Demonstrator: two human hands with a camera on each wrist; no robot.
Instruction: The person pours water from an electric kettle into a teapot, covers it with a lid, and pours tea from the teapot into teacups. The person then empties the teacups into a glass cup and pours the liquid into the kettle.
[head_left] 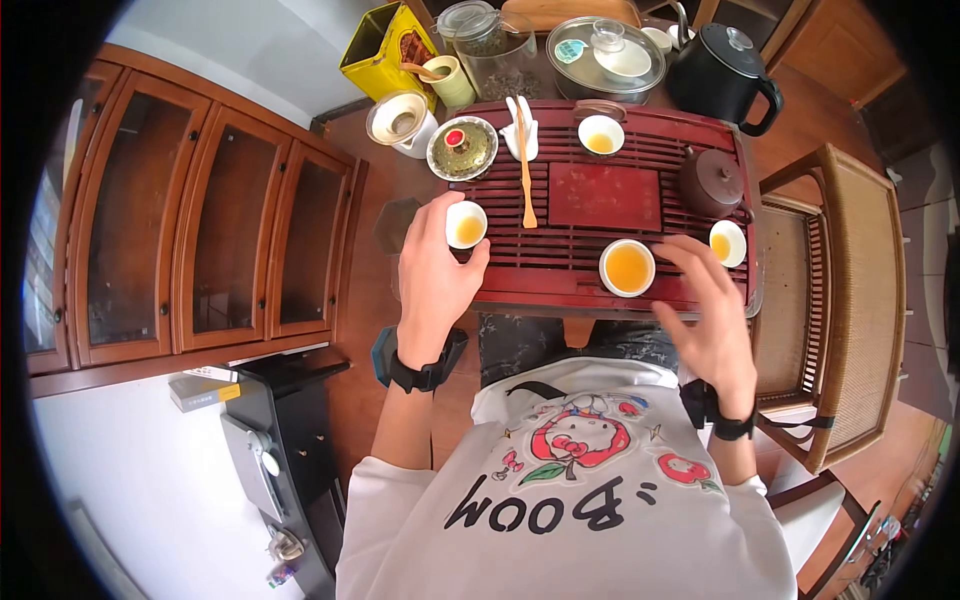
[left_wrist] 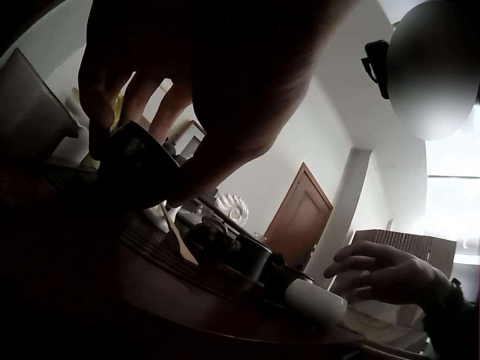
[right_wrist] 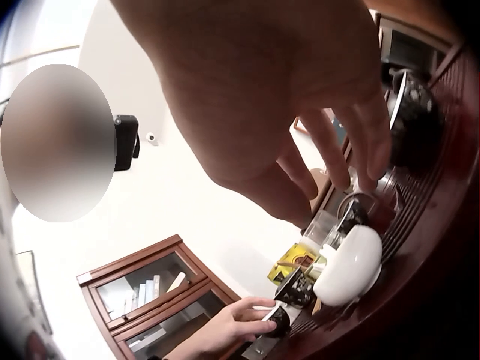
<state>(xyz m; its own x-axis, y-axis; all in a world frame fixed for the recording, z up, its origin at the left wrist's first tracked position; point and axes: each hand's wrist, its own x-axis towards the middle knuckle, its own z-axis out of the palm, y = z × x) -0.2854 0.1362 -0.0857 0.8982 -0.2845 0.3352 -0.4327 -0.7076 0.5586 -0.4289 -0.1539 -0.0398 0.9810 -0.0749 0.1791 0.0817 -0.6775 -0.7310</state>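
At the left of the red tea tray (head_left: 560, 285), my left hand (head_left: 432, 275) grips a small teacup (head_left: 467, 225), thumb on one side and fingers on the other. The cup is white inside, holds yellow tea, and has a dark outer wall (left_wrist: 135, 169) in the left wrist view. My right hand (head_left: 715, 325) is spread with relaxed fingers beside a larger white cup (head_left: 627, 268) of amber tea. Further right is another teacup (head_left: 728, 244) with tea. In the right wrist view the white cup (right_wrist: 351, 266) appears beyond the right hand's fingertips, which hold nothing.
A third teacup (head_left: 601, 136) stands at the tray's back. A brown teapot (head_left: 712, 182) is at right, a lidded patterned bowl (head_left: 462, 150) at back left, a wooden tea pick (head_left: 526, 180) between. Behind are a black kettle (head_left: 722, 75), a glass-lidded pot (head_left: 606, 65) and a yellow tin (head_left: 388, 50).
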